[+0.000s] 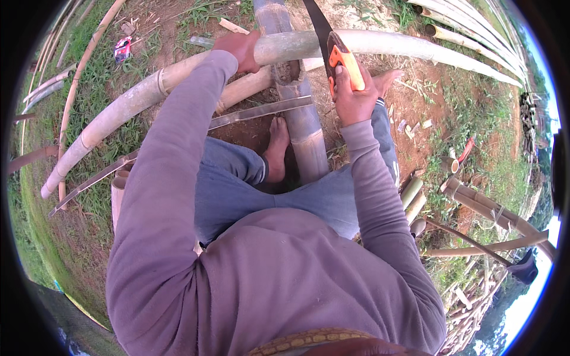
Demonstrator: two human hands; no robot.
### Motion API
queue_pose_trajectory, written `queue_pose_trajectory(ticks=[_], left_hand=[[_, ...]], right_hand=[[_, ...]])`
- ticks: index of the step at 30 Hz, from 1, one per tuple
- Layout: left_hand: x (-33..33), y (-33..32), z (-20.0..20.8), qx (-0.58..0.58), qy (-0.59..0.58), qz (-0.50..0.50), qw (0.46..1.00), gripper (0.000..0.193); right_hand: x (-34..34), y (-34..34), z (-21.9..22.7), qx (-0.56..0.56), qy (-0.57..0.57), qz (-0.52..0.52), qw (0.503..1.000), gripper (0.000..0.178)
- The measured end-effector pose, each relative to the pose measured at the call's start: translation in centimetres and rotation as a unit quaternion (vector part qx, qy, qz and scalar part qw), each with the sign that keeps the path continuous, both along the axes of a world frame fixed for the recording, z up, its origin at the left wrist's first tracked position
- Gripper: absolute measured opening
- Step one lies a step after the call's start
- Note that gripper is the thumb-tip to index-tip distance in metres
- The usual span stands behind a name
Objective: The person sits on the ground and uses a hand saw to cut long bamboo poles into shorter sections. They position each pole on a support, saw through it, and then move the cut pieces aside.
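A long pale bamboo pole lies crosswise in front of me, bending from the lower left to the far right. My left hand is closed over it left of centre. In my right hand is the orange handle of a handsaw, fingers wrapped round it. The dark blade stands against the pole, pointing away from me; how deep its teeth sit cannot be made out. Under the pole runs a thicker grey bamboo length, with a notched opening near the crossing.
A thin flat strip crosses the grey bamboo near my bare foot. Several bamboo poles lie at the far right. A long-handled tool and a jointed bamboo frame stand at the right. Wood chips litter the soil.
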State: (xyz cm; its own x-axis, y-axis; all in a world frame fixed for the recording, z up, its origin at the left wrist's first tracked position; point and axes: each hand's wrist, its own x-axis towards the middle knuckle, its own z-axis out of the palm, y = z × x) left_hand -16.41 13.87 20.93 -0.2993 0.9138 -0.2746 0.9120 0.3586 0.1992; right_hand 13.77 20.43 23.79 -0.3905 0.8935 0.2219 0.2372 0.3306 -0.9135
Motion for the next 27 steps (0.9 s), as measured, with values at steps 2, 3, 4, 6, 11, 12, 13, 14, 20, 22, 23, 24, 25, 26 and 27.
queue_pose_trajectory(ticks=[2, 3, 4, 6, 11, 12, 13, 14, 20, 22, 23, 24, 25, 26, 27], left_hand=[[-0.3, -0.3, -0.1, 0.015, 0.006, 0.009, 1.0, 0.083], [-0.3, -0.7, -0.9, 0.017, 0.003, 0.017, 1.0, 0.084], [-0.4, -1.1, -1.5, 0.019, 0.004, 0.012, 1.0, 0.081], [-0.8, -0.7, -1.7, 0.03, 0.016, -0.005, 0.999, 0.075], [0.9, -0.7, -1.7, 0.04, 0.027, -0.002, 0.999, 0.074], [1.1, 0.3, -0.8, 0.041, 0.032, -0.006, 0.999, 0.075], [0.7, 0.7, -0.1, 0.031, 0.019, -0.007, 0.999, 0.075], [0.2, 0.6, 0.0, 0.017, 0.001, -0.001, 1.0, 0.074], [-0.3, -1.6, -2.1, 0.05, 0.009, -0.004, 0.999, 0.072], [-0.7, -0.5, -0.9, 0.011, -0.01, -0.004, 1.0, 0.073], [-0.6, -0.8, -1.7, 0.05, 0.011, -0.01, 0.999, 0.072], [-0.5, -0.6, -1.8, 0.041, 0.013, -0.002, 0.999, 0.076], [-0.3, -0.2, -1.8, 0.031, 0.015, 0.008, 0.999, 0.081], [0.1, -0.1, -1.9, 0.02, 0.017, 0.009, 1.0, 0.087], [0.9, -0.6, -2.2, 0.008, 0.006, 0.008, 1.0, 0.086]], right_hand=[[3.7, -4.3, -0.5, -0.019, 0.039, -0.011, 0.999, 0.046], [7.3, -7.8, -0.7, -0.068, 0.093, -0.021, 0.993, 0.047], [10.7, -11.0, 1.0, -0.054, 0.052, -0.012, 0.997, 0.046], [12.9, -12.8, 1.8, -0.017, 0.019, -0.005, 1.0, 0.045], [3.6, -3.6, -1.0, -0.015, 0.032, -0.013, 0.999, 0.039], [0.5, 0.0, -1.2, -0.063, 0.078, -0.007, 0.995, 0.036], [-1.2, 2.4, -0.9, -0.047, 0.069, -0.005, 0.996, 0.038], [-1.5, 2.7, -0.8, -0.025, 0.051, 0.0, 0.998, 0.039], [10.3, -9.2, -0.6, -0.022, 0.047, -0.01, 0.999, 0.046], [13.5, -12.0, 0.9, -0.033, 0.023, -0.015, 0.999, 0.046], [13.6, -13.0, 2.4, -0.097, 0.034, -0.025, 0.994, 0.045], [12.5, -13.0, 1.7, -0.071, 0.096, -0.028, 0.992, 0.043], [11.0, -10.5, -0.6, -0.017, 0.075, -0.015, 0.997, 0.042], [8.5, -6.9, -3.2, 0.035, 0.054, -0.01, 0.998, 0.04], [3.7, -3.4, -1.3, 0.041, 0.017, -0.006, 0.999, 0.039]])
